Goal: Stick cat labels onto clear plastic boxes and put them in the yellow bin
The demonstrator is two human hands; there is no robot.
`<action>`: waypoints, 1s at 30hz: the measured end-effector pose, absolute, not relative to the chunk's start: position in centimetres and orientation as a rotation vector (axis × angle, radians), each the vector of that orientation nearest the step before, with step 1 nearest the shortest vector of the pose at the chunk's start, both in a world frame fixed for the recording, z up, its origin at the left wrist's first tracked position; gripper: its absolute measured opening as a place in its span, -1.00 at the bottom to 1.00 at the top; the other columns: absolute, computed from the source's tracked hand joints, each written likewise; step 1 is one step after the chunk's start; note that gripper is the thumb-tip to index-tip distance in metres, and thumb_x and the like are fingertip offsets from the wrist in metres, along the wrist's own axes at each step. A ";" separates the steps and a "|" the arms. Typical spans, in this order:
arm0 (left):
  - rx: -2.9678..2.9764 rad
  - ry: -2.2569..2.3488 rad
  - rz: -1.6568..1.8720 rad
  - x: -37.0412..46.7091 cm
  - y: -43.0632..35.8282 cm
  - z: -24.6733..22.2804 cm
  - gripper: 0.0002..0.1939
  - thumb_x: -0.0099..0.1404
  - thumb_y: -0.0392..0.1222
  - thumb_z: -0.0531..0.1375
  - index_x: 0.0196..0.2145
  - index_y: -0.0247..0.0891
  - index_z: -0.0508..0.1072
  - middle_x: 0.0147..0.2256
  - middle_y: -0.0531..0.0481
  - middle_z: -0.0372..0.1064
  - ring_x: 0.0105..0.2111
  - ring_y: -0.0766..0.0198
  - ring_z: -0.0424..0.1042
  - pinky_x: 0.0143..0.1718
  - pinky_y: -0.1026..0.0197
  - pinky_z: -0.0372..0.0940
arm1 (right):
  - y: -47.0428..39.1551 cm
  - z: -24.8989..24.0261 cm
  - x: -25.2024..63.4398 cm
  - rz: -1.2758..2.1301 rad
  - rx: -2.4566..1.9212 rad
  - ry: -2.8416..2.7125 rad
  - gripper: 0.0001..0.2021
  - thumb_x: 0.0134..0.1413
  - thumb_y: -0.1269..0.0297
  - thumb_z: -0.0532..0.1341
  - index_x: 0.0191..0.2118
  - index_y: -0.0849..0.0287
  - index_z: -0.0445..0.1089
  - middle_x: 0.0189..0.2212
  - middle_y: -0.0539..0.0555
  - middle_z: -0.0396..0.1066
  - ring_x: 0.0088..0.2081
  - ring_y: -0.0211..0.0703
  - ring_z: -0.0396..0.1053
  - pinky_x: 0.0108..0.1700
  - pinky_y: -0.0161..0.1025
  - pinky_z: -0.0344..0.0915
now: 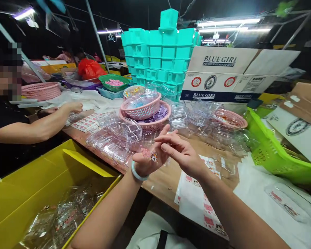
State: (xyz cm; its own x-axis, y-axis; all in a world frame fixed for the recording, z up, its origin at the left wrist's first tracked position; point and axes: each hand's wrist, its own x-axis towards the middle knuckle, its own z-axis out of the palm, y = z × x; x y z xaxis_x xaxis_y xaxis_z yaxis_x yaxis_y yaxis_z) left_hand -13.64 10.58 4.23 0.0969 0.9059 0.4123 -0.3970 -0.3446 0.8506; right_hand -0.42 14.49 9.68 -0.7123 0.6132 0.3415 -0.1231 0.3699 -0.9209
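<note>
My left hand (151,157), with a pale bracelet at the wrist, is turned palm up and its fingers are spread. A clear sticker (145,152) with pink lettering and a small cartoon figure lies over its palm. My right hand (182,152) reaches across from the right, its fingertips over the left fingers; whether it pinches anything is hidden. Beneath the right forearm lie white sticker sheets (191,197) with pink and cartoon prints. Clear plastic boxes (109,143) are heaped left of my hands. A clear lid (285,204) bearing a similar print rests at the right.
Pink baskets (155,125) hold purple pieces behind my hands. Teal bins (159,52) and a white carton (223,76) stand at the back. A yellow box (41,176) holding clear packages is at lower left, a green basket (282,155) at right. Another person's arm (41,128) reaches in from the left.
</note>
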 end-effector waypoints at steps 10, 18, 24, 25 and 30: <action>1.159 0.373 1.153 -5.6 11.2 -0.1 0.21 -0.27 0.58 0.14 0.28 -0.05 0.06 0.30 -0.16 -0.07 0.30 -0.18 -0.12 0.21 -0.20 -0.02 | 12.3 6.6 8.9 1.343 -0.620 -1.840 -0.83 0.12 0.14 0.24 -0.38 0.11 0.41 -0.32 0.01 0.29 -0.16 -0.18 0.26 -0.03 -0.17 0.22; 1.513 1.044 1.011 -1.1 16.7 -2.8 -0.32 0.06 -0.02 0.33 0.13 -0.10 0.29 0.23 -0.15 0.10 0.25 -0.02 0.02 0.25 -0.10 -0.09 | 14.6 1.1 23.3 1.075 -1.023 -1.173 -0.87 0.13 0.12 0.22 -0.31 0.04 0.43 -0.27 -0.01 0.36 -0.16 -0.19 0.28 0.00 -0.22 0.15; 1.681 0.955 0.894 3.6 25.2 -3.8 -0.19 -0.22 -0.32 0.42 0.05 -0.25 0.34 0.11 -0.25 0.23 0.18 -0.12 0.13 0.23 -0.14 -0.07 | 16.2 -0.5 24.4 0.934 -1.139 -1.238 -0.83 0.10 0.09 0.22 -0.31 0.08 0.39 -0.25 0.02 0.39 -0.18 -0.17 0.33 -0.06 -0.20 0.24; 1.665 0.945 0.905 3.7 25.5 -3.7 -0.22 -0.18 -0.29 0.41 0.05 -0.26 0.33 0.08 -0.26 0.25 0.14 -0.09 0.19 0.19 -0.12 0.02 | 16.4 -0.6 24.3 0.918 -1.131 -1.229 -0.83 0.08 0.11 0.24 -0.28 0.08 0.38 -0.21 0.03 0.40 -0.13 -0.16 0.34 -0.01 -0.19 0.23; 1.154 0.754 1.084 2.5 21.3 -1.4 -0.38 0.02 -0.18 0.37 0.02 -0.17 0.25 0.00 -0.16 0.30 0.03 0.11 0.31 0.05 0.00 0.21 | 17.0 -0.7 23.6 1.037 -1.034 -1.071 -0.54 0.01 0.10 0.29 0.00 -0.02 0.14 0.04 0.12 0.32 0.03 -0.09 0.34 0.07 -0.03 0.26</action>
State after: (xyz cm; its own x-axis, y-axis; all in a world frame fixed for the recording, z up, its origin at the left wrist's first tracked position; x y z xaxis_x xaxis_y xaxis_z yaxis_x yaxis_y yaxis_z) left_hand 2.50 21.25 -1.42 0.3300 0.9422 0.0576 -0.2735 0.0371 0.9611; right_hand 23.64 16.97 -0.74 0.1622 0.9722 0.1688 -0.1370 0.1916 -0.9719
